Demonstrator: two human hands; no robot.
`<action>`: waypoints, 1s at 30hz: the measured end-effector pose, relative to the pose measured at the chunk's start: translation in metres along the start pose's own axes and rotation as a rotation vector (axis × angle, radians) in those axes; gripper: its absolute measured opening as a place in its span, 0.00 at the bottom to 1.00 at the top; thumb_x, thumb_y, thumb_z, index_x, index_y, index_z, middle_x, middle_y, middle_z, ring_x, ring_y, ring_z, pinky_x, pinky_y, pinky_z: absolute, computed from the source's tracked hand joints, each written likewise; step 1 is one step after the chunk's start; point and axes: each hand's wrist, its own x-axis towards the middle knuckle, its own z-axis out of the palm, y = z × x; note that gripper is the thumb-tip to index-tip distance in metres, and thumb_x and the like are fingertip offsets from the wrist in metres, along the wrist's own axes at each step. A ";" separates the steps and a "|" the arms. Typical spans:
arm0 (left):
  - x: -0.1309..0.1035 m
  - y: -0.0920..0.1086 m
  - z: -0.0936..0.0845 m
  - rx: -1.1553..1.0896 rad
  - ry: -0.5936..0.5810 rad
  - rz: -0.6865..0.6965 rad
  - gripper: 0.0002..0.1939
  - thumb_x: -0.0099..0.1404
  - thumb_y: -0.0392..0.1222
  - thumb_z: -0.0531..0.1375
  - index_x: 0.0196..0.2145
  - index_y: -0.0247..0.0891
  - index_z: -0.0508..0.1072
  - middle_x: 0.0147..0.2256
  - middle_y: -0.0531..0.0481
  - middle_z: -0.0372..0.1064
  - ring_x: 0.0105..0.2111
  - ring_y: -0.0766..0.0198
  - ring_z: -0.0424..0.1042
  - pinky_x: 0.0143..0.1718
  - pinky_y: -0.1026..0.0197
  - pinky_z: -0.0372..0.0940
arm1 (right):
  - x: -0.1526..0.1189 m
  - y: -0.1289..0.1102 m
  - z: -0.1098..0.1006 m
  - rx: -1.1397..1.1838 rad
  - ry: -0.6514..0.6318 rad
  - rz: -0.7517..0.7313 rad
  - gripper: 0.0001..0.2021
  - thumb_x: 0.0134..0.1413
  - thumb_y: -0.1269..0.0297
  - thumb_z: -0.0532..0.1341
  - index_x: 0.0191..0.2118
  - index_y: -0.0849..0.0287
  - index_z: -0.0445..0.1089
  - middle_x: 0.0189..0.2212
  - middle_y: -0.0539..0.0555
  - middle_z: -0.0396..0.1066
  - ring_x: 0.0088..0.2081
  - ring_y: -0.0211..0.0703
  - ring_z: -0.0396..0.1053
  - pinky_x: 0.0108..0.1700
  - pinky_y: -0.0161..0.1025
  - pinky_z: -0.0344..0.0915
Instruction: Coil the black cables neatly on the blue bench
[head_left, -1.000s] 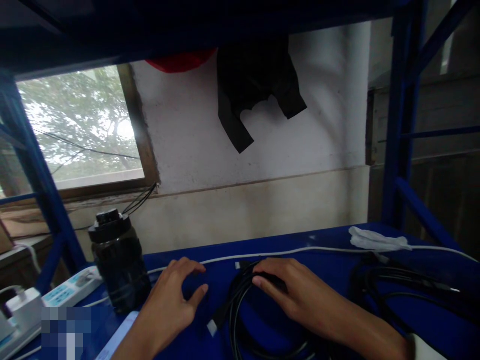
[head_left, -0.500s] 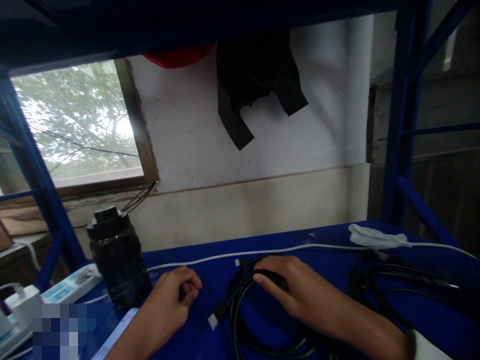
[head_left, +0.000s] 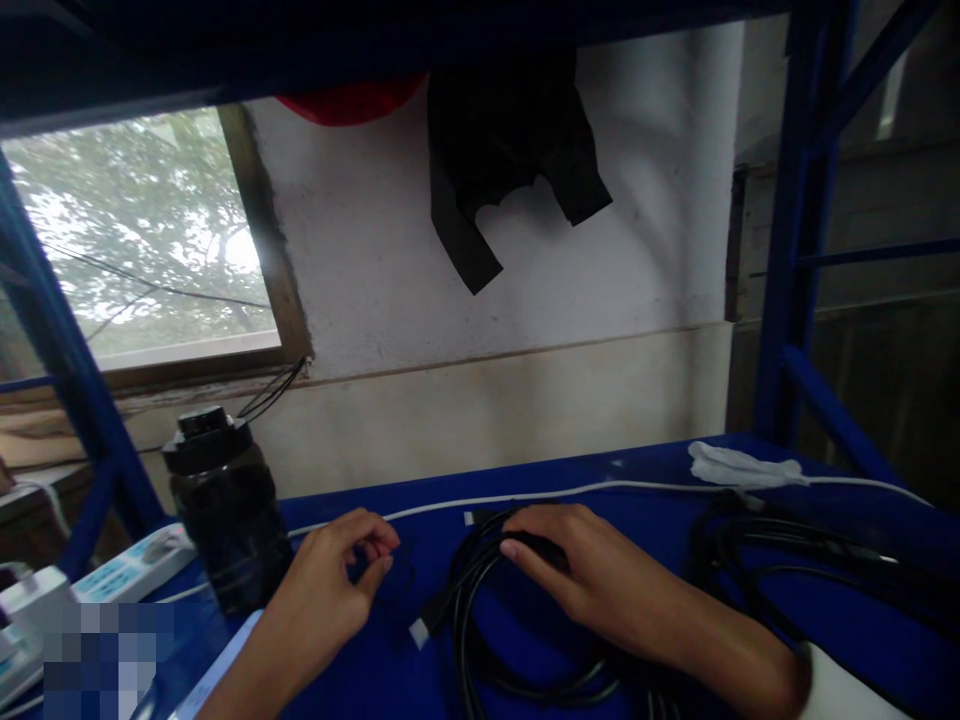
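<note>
A coiled black cable (head_left: 459, 625) lies on the blue shelf in front of me. My right hand (head_left: 574, 560) is closed over the top of the coil, thumb along its near side. One metal-tipped plug (head_left: 429, 622) sticks out at the coil's left, and a second plug (head_left: 480, 517) shows just behind it. To the left, apart from the coil, my left hand (head_left: 345, 565) hovers with curled fingers and the thumb close to the fingertips. A faint dark thin shape is near those fingertips; whether it is held cannot be made out.
A dark water bottle (head_left: 229, 520) stands left of my left hand, near a white power strip (head_left: 127, 570) and a phone (head_left: 214, 675). More black cable (head_left: 795, 570) lies at right. Behind runs a white cord (head_left: 555, 492) beside a crumpled translucent bag (head_left: 739, 465). A black bag (head_left: 517, 140) hangs above.
The whole view has shifted slightly, so everything sits a little further left and higher. Both hands keep nearly the same pose, the right one still on the coiled cable.
</note>
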 end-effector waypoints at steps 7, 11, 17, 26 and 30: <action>-0.002 0.001 0.000 -0.063 -0.002 0.008 0.08 0.61 0.39 0.59 0.35 0.40 0.79 0.37 0.46 0.79 0.37 0.54 0.76 0.43 0.52 0.65 | 0.001 -0.004 -0.003 0.009 -0.012 -0.009 0.13 0.75 0.55 0.57 0.51 0.52 0.77 0.47 0.53 0.80 0.49 0.50 0.76 0.52 0.43 0.68; -0.003 0.001 0.001 -0.114 0.012 0.015 0.08 0.63 0.40 0.61 0.38 0.40 0.80 0.38 0.46 0.78 0.38 0.54 0.76 0.44 0.52 0.67 | 0.000 -0.002 -0.002 0.002 -0.006 -0.002 0.14 0.74 0.54 0.57 0.52 0.52 0.77 0.49 0.53 0.79 0.51 0.52 0.75 0.53 0.44 0.68; 0.002 0.005 0.002 -0.356 0.058 0.019 0.12 0.63 0.47 0.64 0.41 0.40 0.81 0.49 0.44 0.76 0.43 0.55 0.77 0.50 0.52 0.70 | 0.000 0.000 0.000 0.004 -0.014 -0.017 0.14 0.75 0.53 0.57 0.52 0.52 0.77 0.48 0.53 0.80 0.50 0.51 0.76 0.53 0.43 0.68; 0.006 0.006 0.016 -0.539 0.045 0.118 0.09 0.67 0.47 0.64 0.36 0.43 0.82 0.48 0.45 0.76 0.51 0.52 0.75 0.56 0.51 0.65 | 0.001 0.004 0.002 0.021 -0.011 -0.041 0.16 0.74 0.53 0.56 0.51 0.54 0.78 0.48 0.57 0.80 0.50 0.54 0.76 0.50 0.43 0.69; 0.004 0.021 0.021 -0.584 0.033 0.095 0.09 0.69 0.48 0.63 0.38 0.42 0.80 0.42 0.47 0.78 0.45 0.55 0.77 0.51 0.54 0.66 | 0.000 0.004 0.003 0.003 0.004 -0.024 0.15 0.74 0.52 0.57 0.52 0.53 0.77 0.50 0.55 0.79 0.51 0.54 0.75 0.51 0.43 0.68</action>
